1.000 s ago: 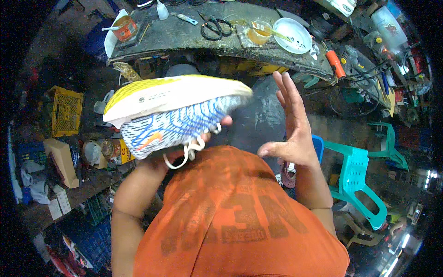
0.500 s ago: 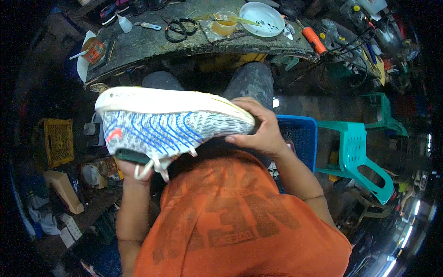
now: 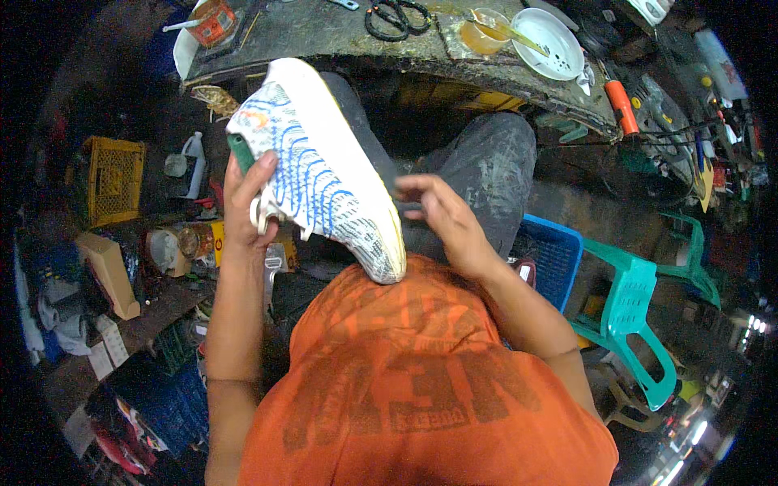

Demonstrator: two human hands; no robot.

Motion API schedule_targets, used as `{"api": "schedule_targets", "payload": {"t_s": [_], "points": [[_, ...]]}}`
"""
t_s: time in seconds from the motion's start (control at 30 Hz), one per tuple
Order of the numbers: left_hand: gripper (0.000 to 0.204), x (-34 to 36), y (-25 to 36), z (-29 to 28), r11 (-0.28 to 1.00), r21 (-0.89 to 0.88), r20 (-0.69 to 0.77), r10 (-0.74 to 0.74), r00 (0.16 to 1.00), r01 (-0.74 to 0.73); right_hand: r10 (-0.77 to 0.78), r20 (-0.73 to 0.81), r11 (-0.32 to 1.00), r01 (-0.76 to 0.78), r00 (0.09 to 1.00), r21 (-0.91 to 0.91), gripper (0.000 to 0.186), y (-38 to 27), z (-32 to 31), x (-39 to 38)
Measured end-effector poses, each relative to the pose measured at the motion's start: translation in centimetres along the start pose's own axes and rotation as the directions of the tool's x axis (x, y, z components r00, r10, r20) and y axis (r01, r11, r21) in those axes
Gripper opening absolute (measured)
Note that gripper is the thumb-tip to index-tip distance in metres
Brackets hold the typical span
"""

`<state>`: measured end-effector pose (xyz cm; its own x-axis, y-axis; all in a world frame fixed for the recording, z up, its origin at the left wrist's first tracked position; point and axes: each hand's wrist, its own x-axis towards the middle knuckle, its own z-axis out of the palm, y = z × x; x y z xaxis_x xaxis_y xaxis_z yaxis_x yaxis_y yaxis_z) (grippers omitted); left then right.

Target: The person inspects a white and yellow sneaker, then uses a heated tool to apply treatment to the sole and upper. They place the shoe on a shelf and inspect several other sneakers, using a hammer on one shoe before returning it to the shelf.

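My left hand (image 3: 250, 198) grips the shoe (image 3: 320, 178) at its ankle opening, thumb pressed on the patterned side, the other fingers mostly hidden behind it; the white laces (image 3: 261, 212) hang next to my palm. The shoe lies to the right of that hand, tilted, heel up and away from me, toe slanting down to the front of my orange shirt (image 3: 413, 364), its sole turned to my right.

My right hand (image 3: 450, 227) is just beside the sole, near the toe half, fingers loosely bent and apart, grasping nothing. The fingertips are blurred, so I cannot tell whether they touch the sole. Beyond the shoe stands the workbench (image 3: 324, 40).
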<state>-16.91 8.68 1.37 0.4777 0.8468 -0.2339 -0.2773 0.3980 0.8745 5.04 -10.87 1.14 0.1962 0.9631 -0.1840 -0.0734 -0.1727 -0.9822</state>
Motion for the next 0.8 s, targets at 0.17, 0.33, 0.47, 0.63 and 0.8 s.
{"api": "schedule_targets", "payload": {"t_s": [0.17,0.33,0.47,0.63,0.8], "points": [[0.060,1.8,-0.7,0.9,0.999,0.004,0.027,-0.053,0.998,0.053,0.121,0.129,0.957,-0.150,0.984,0.249,0.048,3.3,0.6,3.4],[0.062,3.0,-0.9,-0.4,0.993,0.098,0.097,-0.070,0.993,0.061,0.127,0.159,0.950,-0.166,0.979,0.264,0.050,4.0,0.1,3.8],[0.067,2.0,-1.6,-0.5,0.963,0.269,-0.083,0.026,0.996,-0.003,0.137,0.204,0.928,-0.198,0.969,0.316,0.056,4.7,-0.4,3.8],[0.071,-5.0,-7.1,3.4,0.923,-0.332,-0.385,0.058,0.921,-0.197,0.071,0.237,0.879,-0.173,0.969,0.445,0.065,6.6,0.0,4.0],[0.070,-7.2,-6.7,3.0,0.988,0.157,0.010,-0.001,1.000,-0.001,0.094,0.196,0.821,-0.187,0.976,0.540,0.075,4.6,1.5,3.9]]}}
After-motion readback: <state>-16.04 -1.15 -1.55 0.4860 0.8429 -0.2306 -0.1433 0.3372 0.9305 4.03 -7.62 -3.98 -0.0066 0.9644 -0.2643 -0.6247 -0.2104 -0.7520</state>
